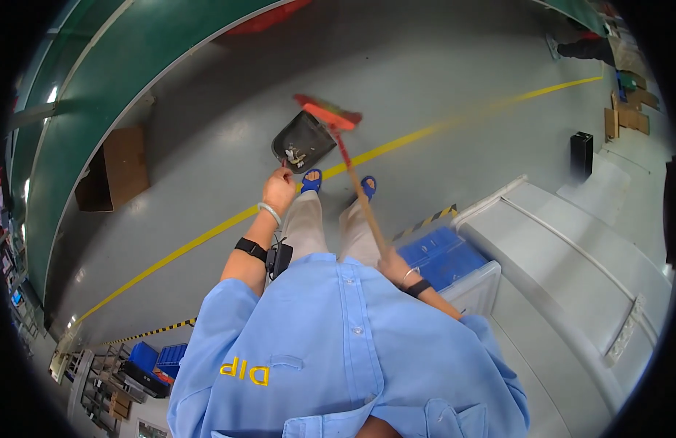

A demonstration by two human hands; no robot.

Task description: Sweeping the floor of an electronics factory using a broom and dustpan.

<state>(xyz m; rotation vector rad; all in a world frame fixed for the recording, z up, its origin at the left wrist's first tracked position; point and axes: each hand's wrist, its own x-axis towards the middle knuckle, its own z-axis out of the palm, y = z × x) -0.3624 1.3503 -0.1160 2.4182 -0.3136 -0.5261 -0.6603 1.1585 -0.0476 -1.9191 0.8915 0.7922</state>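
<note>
My left hand (pixel 279 188) is closed around the handle end of a black dustpan (pixel 285 133), which rests on the grey floor just ahead of my feet. Several light-coloured scraps (pixel 295 155) lie in the pan near its handle side. Down at my right hip, my right hand (pixel 393 266) grips the wooden stick of a broom (pixel 363 201). The stick slants forward to a red broom head (pixel 329 114) at the pan's far edge, slightly blurred. My blue sandals (pixel 311 179) stand close behind the pan.
An open cardboard box (pixel 130 169) stands at the left beneath a green-topped table (pixel 126 69). Blue crates (pixel 443 255) and a long white cabinet (pixel 564 270) flank my right side. A yellow line (pixel 228 223) crosses the floor. Farther right are a black box (pixel 581 155) and another person (pixel 587 50).
</note>
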